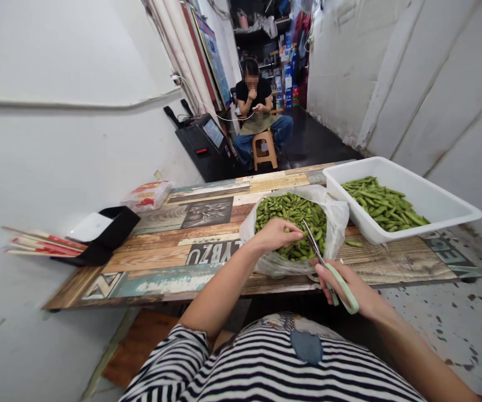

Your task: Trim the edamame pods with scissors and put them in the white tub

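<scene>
Over a white plastic bag (336, 215) full of green edamame pods (285, 207), my left hand (278, 234) is closed in a pinch. A single pod (304, 234) sticks out between its thumb and forefinger. My right hand (352, 285) grips scissors (341, 286) with pale green handles. The blades are slightly apart and point up and left, with their tips close to the pinched pod. To the right of the bag stands a white plastic tub (429, 195) holding a heap of green pods (385, 205).
The wood-patterned table (157, 251) carries a loose pod (353, 243), a black holder (115, 234) with chopsticks (48, 244), and a plastic packet (148, 194) at the left. Beyond it, a person (254, 106) sits holding a phone, behind a plastic stool (265, 148) and beside a black touchscreen machine (207, 139).
</scene>
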Demonstrator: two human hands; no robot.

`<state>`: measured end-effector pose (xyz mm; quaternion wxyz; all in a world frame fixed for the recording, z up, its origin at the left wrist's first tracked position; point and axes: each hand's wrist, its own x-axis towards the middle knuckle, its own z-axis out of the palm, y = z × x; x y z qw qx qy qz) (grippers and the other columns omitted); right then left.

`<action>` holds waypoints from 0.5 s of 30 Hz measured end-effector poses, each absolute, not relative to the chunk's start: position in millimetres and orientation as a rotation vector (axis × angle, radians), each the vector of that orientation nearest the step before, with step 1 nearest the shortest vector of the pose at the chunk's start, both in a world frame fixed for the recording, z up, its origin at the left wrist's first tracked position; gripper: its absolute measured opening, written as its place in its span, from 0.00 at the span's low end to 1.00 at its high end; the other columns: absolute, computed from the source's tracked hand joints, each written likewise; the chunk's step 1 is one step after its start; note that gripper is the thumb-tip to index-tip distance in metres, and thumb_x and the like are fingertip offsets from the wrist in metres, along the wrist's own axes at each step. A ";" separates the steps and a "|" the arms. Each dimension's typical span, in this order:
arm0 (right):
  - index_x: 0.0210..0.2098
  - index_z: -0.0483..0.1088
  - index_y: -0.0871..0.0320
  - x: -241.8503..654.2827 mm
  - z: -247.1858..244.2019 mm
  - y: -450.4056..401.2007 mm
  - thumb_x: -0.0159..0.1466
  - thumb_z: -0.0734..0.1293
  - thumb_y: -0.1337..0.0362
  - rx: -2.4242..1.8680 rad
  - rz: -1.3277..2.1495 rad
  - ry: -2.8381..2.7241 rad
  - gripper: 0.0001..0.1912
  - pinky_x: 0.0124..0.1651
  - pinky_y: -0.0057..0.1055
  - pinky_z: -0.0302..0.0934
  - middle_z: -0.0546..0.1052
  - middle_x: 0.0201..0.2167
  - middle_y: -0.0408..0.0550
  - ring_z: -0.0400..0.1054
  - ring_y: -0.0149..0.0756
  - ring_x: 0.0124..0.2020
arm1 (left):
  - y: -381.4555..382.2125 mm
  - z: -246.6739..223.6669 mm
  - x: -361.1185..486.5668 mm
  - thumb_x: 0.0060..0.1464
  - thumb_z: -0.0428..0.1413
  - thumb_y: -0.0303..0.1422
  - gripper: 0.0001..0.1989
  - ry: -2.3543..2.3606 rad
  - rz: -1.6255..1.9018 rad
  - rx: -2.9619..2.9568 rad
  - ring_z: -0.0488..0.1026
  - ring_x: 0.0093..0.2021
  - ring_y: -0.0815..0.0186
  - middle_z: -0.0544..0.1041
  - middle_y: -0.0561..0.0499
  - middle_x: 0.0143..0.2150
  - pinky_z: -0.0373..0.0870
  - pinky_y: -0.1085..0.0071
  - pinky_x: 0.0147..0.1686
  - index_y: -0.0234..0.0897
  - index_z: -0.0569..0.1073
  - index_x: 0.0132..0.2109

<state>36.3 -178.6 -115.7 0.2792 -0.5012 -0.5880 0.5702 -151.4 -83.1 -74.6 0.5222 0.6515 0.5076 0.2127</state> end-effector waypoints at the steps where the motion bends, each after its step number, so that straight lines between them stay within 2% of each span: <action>1: 0.34 0.65 0.58 35.4 -115.1 -178.0 0.62 0.59 0.47 -1.348 1.523 -1.587 0.19 0.18 0.24 0.57 0.65 0.14 0.36 0.60 0.27 0.14 | -83.6 -73.3 -152.3 0.47 0.58 0.35 0.14 1.193 0.504 1.567 0.57 0.17 0.77 0.68 0.55 0.18 0.53 0.77 0.19 0.27 0.78 0.37; 8: 0.28 0.61 0.57 23.8 -123.0 -178.0 0.58 0.63 0.44 -1.404 1.635 -1.382 0.21 0.11 0.23 0.54 0.61 0.13 0.34 0.56 0.25 0.10 | -80.4 -77.6 -156.2 0.46 0.59 0.36 0.11 1.156 0.468 1.493 0.58 0.16 0.78 0.72 0.53 0.21 0.52 0.78 0.17 0.29 0.75 0.32; 12: 0.37 0.62 0.58 23.1 -118.5 -180.3 0.59 0.60 0.41 -1.277 1.759 -1.210 0.24 0.17 0.25 0.60 0.65 0.17 0.37 0.61 0.27 0.14 | -77.4 -78.6 -155.5 0.48 0.58 0.35 0.09 1.152 0.566 1.304 0.53 0.13 0.79 0.65 0.58 0.15 0.43 0.80 0.14 0.31 0.71 0.32; 15: 0.43 0.61 0.59 22.8 -115.1 -181.9 0.60 0.59 0.41 -1.201 1.805 -1.171 0.27 0.21 0.27 0.62 0.67 0.19 0.38 0.63 0.29 0.16 | -77.9 -78.9 -151.5 0.46 0.60 0.33 0.09 1.185 0.706 1.195 0.56 0.14 0.79 0.66 0.58 0.16 0.41 0.81 0.14 0.33 0.69 0.32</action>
